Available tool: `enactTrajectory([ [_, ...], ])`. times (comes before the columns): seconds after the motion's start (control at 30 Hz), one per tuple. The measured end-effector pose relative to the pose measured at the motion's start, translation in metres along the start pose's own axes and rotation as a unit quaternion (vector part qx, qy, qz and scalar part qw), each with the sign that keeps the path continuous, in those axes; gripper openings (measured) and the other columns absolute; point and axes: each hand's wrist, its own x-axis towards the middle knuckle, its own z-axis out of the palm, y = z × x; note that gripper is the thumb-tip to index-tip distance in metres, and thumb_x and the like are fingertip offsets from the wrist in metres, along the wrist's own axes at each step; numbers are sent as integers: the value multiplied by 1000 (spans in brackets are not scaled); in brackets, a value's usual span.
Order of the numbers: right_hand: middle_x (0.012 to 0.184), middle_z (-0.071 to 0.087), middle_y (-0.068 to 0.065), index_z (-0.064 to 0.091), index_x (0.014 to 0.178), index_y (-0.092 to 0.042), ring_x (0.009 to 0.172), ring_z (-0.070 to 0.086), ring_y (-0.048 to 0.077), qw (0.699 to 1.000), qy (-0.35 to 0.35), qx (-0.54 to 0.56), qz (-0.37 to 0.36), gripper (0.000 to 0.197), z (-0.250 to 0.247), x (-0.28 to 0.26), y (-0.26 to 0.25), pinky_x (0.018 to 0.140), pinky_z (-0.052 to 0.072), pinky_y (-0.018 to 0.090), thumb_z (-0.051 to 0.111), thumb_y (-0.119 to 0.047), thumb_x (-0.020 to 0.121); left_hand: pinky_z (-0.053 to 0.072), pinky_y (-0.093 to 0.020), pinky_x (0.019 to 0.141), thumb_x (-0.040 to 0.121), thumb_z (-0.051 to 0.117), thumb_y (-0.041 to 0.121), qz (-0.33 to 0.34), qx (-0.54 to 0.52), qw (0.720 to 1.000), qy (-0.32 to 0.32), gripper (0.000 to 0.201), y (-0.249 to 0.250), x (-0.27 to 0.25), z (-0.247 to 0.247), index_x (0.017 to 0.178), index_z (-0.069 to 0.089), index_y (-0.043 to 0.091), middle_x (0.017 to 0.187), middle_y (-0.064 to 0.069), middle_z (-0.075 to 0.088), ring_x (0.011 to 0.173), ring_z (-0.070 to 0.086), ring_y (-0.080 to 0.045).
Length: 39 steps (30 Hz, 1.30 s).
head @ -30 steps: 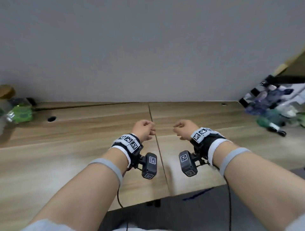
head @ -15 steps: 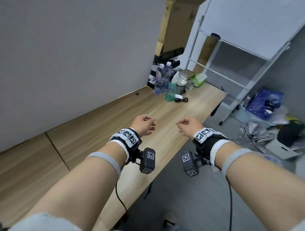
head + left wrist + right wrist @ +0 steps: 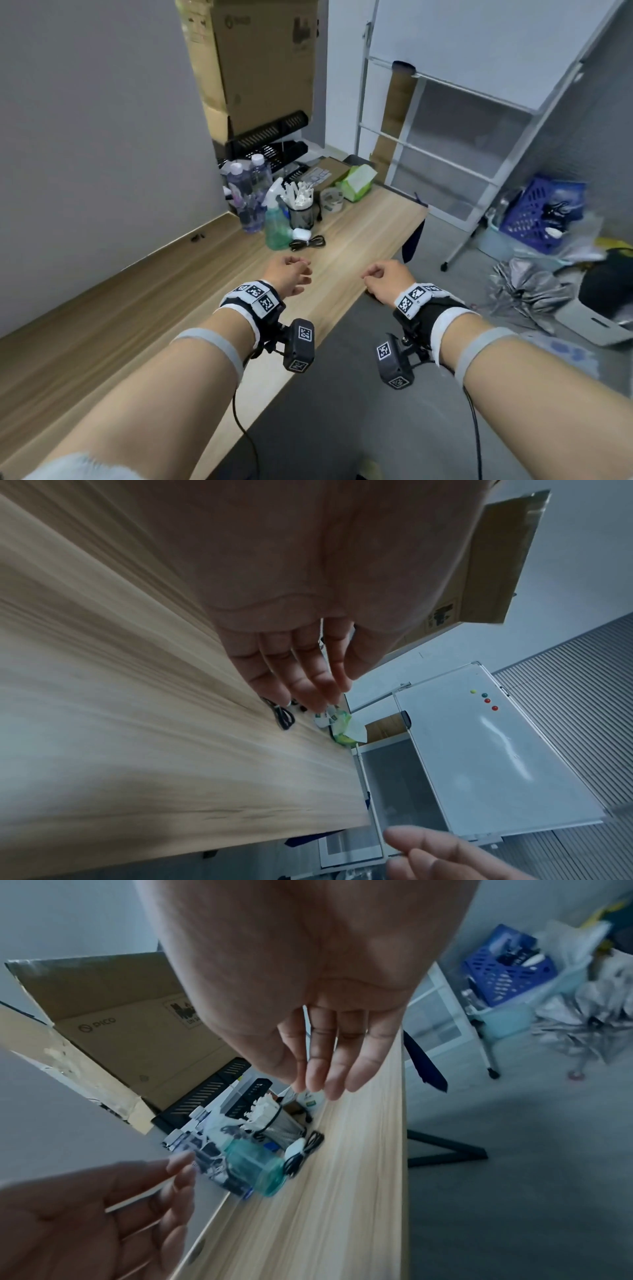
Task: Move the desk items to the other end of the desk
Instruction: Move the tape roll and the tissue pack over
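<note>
A cluster of desk items stands at the far end of the wooden desk: a green spray bottle, a mesh pen cup, clear water bottles, a coiled black cable, a tape roll and a green tissue pack. My left hand hovers over the desk just short of the cable, fingers loosely curled, holding nothing. My right hand hangs at the desk's front edge, also empty. The wrist views show the fingers of the left hand and the right hand relaxed.
A large cardboard box and a black rack stand behind the items. A whiteboard on a wheeled frame is beyond the desk end. A blue crate and crumpled silver sheeting lie on the floor to the right.
My view has swung right, from the middle of the desk to its right end, and drawn closer to the item cluster. Both hands stay empty in front of me.
</note>
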Motion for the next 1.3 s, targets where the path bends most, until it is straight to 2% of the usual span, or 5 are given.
enactTrajectory([
  [0.43,87,67,3,65,96,-24,79,66,27,996,-67,-50,-12,16,-74,231,18,75,54,34,61,-19,82,50,-27,58,92,62,7,21,33,998,44,7,71,175,100,96,59,11,81,-2,60,72,63,-16],
  [0.63,92,61,2,62,109,-22,78,58,20,986,-83,-147,-2,29,-103,337,36,72,43,24,63,-17,81,51,-36,99,75,79,24,-5,123,989,85,52,94,280,135,123,58,18,116,-6,58,104,60,-22],
  [0.9,112,58,13,52,122,-36,87,64,30,973,-131,-187,-31,55,-108,480,37,83,53,31,63,-25,69,33,-36,115,77,74,38,-90,234,954,164,80,106,363,146,147,37,34,150,-14,27,138,34,-35],
  [1.1,126,42,19,35,146,-33,109,54,41,924,-221,-261,-172,73,-71,559,16,98,47,39,62,-17,80,29,-14,101,79,74,33,-117,192,946,235,53,91,396,167,128,54,30,124,-1,42,131,39,-26],
  [1.3,132,37,14,31,147,-35,110,56,37,855,-291,-347,-254,73,-53,596,23,97,49,40,55,-10,83,44,-43,106,69,84,36,-171,179,921,302,91,90,412,188,141,29,23,141,-18,36,126,46,-41],
])
